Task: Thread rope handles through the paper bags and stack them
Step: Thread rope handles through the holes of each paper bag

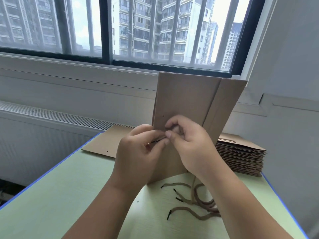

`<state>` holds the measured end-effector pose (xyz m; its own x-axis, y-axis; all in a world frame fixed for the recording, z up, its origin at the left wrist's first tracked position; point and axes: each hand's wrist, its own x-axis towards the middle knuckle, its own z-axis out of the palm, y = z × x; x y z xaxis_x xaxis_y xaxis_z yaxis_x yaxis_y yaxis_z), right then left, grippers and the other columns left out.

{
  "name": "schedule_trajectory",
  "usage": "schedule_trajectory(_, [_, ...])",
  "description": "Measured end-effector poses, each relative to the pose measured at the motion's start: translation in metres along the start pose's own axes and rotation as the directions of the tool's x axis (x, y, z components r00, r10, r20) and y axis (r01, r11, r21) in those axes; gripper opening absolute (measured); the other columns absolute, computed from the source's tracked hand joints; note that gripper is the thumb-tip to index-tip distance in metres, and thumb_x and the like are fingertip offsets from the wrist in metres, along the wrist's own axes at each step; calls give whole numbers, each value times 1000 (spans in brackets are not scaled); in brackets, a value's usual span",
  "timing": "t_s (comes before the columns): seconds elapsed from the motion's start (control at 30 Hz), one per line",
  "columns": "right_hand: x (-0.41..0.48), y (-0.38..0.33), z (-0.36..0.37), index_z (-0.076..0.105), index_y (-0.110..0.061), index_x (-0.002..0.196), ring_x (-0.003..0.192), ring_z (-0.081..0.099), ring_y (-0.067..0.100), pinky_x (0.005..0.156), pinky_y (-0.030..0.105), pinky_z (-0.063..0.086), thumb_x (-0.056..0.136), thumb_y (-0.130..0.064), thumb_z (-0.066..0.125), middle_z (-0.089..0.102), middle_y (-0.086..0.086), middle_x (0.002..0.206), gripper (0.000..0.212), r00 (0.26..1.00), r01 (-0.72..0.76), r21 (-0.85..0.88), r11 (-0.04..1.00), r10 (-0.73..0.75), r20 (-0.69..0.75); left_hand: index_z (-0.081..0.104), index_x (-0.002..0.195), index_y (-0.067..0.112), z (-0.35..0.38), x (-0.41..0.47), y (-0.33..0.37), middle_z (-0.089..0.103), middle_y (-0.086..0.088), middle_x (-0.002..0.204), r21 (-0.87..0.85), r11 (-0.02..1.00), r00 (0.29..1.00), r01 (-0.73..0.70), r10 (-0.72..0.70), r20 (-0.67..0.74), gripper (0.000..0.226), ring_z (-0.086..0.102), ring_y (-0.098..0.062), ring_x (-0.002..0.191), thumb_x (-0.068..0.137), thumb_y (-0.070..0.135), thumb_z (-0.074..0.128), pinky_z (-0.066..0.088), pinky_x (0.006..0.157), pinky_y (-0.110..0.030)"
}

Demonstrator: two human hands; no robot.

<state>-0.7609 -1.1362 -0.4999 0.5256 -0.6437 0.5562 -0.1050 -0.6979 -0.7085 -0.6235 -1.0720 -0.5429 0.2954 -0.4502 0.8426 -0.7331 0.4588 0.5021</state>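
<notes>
I hold the bag point(189, 100) upright on the table point(69, 195) so its holes face me. Right hand point(188, 145) pinches it steady, left hand point(138, 149) pinches a rope tip point(156, 141) for threading. Spare ropes point(198, 202) lie near, stack point(241, 156) on the right.

left hand point(138, 152): bare, forearm bare too right down to the frame edge
right hand point(191, 149): same deal, short trimmed nails

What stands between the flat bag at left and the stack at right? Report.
Head view: the upright paper bag; left hand pinching a rope tip, right hand pinching the bag.
</notes>
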Motion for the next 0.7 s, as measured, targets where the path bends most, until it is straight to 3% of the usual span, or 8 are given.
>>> schedule_trajectory(0.07, [0, 1, -6, 64, -20, 89, 60, 44, 7, 55, 22, 36, 96, -5, 62, 59, 9, 72, 17, 1000, 8, 29, 1000, -8, -8, 82, 89, 18, 1, 0, 0, 70, 7, 87, -9, 1000, 1000, -3, 3, -7, 8, 65, -15, 76, 89, 18, 74, 52, 61, -30])
schedule_trajectory(0.23, [2, 9, -12, 66, -17, 86, 61, 45, 10, 55, 23, 36, 96, 3, 57, 52, -6, 66, 24, 997, 9, 131, 991, 1, -81, 81, 88, 19, 0, -1, 0, 69, 11, 85, -27, 999, 1000, 18, -18, -9, 6, 65, -16, 75, 87, 20, 76, 52, 59, -33])
schedule_trajectory(0.33, [3, 11, -11, 66, -20, 84, 52, 43, 1, 51, 13, 33, 97, 5, 55, 56, -4, 69, 30, 999, -13, 220, 975, 23, -43, 81, 89, 19, -1, 0, 0, 69, 12, 86, -7, 1000, 1000, 6, -6, -12, 7, 65, -12, 77, 87, 17, 75, 51, 59, -30])
schedule_trajectory(0.43, [3, 10, -9, 67, -28, 82, 48, 41, 0, 48, 13, 32, 95, -3, 57, 61, -2, 71, 30, 999, -32, 315, 948, 31, 9, 81, 89, 16, -1, 0, -1, 70, 10, 86, 12, 1000, 1000, -12, 12, -12, 8, 64, -8, 80, 88, 14, 73, 52, 60, -28])
schedule_trajectory(0.53, [2, 8, -11, 67, -23, 89, 53, 45, 6, 50, 17, 35, 96, -11, 65, 61, -5, 71, 14, 999, -28, 221, 975, 24, 24, 81, 88, 17, -1, 0, 0, 70, 10, 86, 6, 1000, 1000, -15, 15, -11, 8, 64, -8, 79, 88, 13, 73, 51, 61, -28])
schedule_trajectory(0.6, [0, 7, -10, 67, -22, 91, 66, 56, 13, 61, 25, 45, 95, -13, 69, 66, -11, 71, 10, 998, -16, 126, 992, 9, 60, 81, 88, 17, -2, 1, 1, 70, 8, 85, 16, 999, 1000, -30, 30, -5, 9, 64, -10, 79, 89, 12, 74, 51, 63, -29])
schedule_trajectory(0.7, [-2, 5, -6, 67, -23, 86, 77, 62, 25, 70, 39, 49, 93, -18, 70, 66, -1, 76, 9, 997, 23, 24, 999, -25, 72, 81, 88, 16, -3, 1, 0, 70, 6, 83, 32, 999, 999, -41, 41, 1, 9, 63, -11, 79, 91, 11, 74, 50, 63, -30])
